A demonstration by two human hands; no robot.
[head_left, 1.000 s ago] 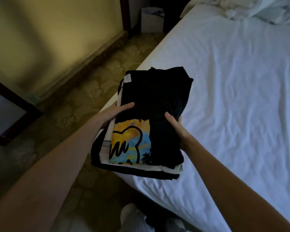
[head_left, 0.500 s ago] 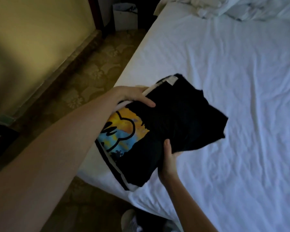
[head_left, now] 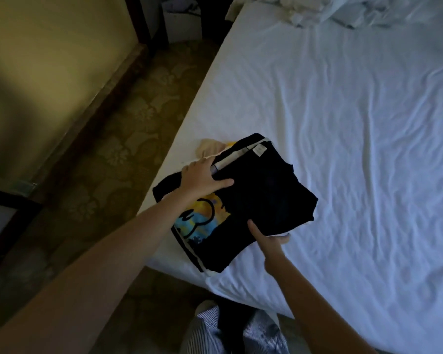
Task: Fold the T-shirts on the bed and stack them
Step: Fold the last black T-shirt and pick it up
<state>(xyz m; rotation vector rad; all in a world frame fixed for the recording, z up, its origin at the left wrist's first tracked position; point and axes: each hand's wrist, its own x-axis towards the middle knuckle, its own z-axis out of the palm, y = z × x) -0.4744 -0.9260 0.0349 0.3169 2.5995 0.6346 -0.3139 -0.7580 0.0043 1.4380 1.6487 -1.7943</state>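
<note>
While the stack of T-shirts (head_left: 253,200) lies on the bed (head_left: 343,123), close to the bed's left edge and not far from its near corner, we judge the step in hand to be setting the pile down squarely and letting go. Our right hand (head_left: 269,241) pinches the side of the stack that faces the bed's middle, thumb on the black top shirt (head_left: 266,180) and fingers tucked beneath. Our left hand (head_left: 202,177) lies over the side nearest the bed's left edge, thumb flat across the cloth, though we cannot tell whether its fingers curl under or merely press. To do this well, we should slide the lower fingers out sideways without dragging the bottom layer, holding the top flat meanwhile. The printed shirt (head_left: 202,221) pokes out toward the bed's edge, so we would nudge the layers flush. A beige cloth (head_left: 211,148) peeks out beyond the stack, toward the bed's head; whether it lies under the pile we cannot tell.
</note>
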